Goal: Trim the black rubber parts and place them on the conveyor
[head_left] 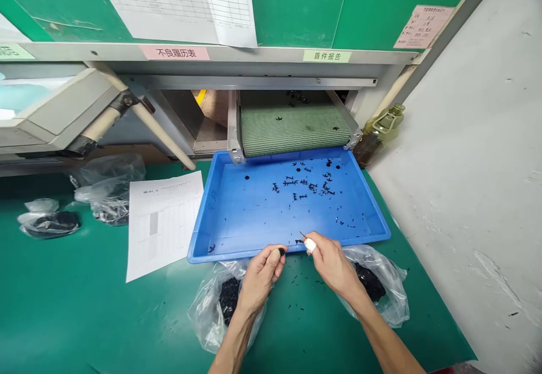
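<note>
My left hand (263, 269) pinches a small round black part (282, 251) between thumb and fingertips, near the front rim of a blue tray (254, 254). Just to its right, my right hand (332, 261) is closed on a thin pointed tool (302, 234), whose kind I cannot make out. A white cover (310, 245) shows at the thumb of that hand. Small black parts (312, 187) and short black scraps lie scattered in the tray. Under my left forearm is a clear bag of black pieces (229, 300); another bag (393, 289) with black contents sits by my right forearm.
A green conveyor belt (292, 126) carrying a few black parts ends above the tray's back edge. At left lie a printed sheet (165, 224) and plastic bags (110, 207). A greenish bottle (381, 131) stands near the white wall (474, 165). Black scraps dot the green tabletop (127, 329).
</note>
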Motion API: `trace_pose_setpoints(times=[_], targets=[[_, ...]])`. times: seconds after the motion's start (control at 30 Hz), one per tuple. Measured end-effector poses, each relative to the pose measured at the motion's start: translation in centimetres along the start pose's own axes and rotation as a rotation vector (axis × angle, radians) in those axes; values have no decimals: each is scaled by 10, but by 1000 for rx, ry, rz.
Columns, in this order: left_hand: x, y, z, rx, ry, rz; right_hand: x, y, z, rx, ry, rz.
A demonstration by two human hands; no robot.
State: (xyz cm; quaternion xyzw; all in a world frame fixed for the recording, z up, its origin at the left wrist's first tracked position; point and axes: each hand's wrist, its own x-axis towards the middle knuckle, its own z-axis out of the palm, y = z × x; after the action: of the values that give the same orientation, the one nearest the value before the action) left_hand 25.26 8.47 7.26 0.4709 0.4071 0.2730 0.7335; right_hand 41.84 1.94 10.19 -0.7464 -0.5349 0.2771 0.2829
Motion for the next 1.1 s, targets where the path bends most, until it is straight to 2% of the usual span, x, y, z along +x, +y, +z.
trace_pose_setpoints(times=[0.13,0.23,0.33,0.47,0.6,0.67,0.83,0.97,1.1], targets=[[9,4,-4,-119,-33,-49,18,8,-15,-148,23,-4],[18,9,-6,-443,-25,-212,36,19,-24,-329,3,90],[25,12,-3,-774,-14,-432,57,36,-37,-449,-27,171],[30,14,6,-874,-41,-603,94,65,-59,-498,8,242],[32,15,8,-859,15,-616,144,94,-80,-529,79,325],[32,16,6,-792,46,-579,171,106,-88,-544,125,375],[28,15,4,-667,125,-476,223,120,-96,-516,168,457],[29,14,3,-674,198,-433,231,112,-96,-420,136,419],[33,20,9,-625,144,-335,201,77,-92,-263,25,236]])
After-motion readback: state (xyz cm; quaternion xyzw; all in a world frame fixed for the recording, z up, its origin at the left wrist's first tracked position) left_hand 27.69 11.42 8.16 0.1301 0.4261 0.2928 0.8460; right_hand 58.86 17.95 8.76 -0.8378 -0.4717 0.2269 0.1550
